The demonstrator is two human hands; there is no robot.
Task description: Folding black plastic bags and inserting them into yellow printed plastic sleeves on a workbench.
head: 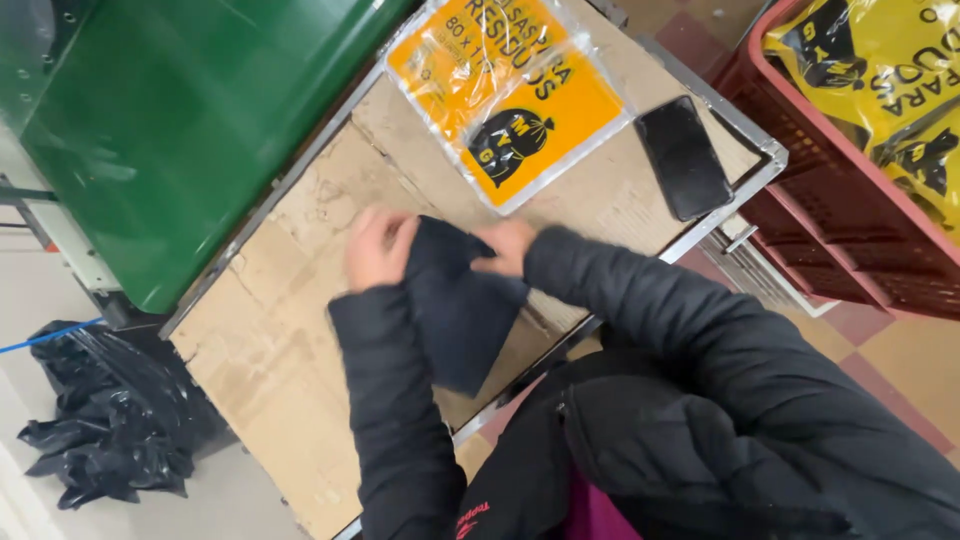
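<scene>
Both hands grip a folded black plastic bag point(455, 300) on the cardboard-topped bench point(270, 340) — left hand point(375, 250) and right hand point(503, 247) pinching its top corners, just below the yellow bag packet point(510, 90).

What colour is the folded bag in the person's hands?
Black, or very dark; the folded bag shows best in the head view.

Bare cardboard tabletop point(270, 300) left of hands; orange packet point(510, 90), black phone point(683, 157) block far side.
</scene>
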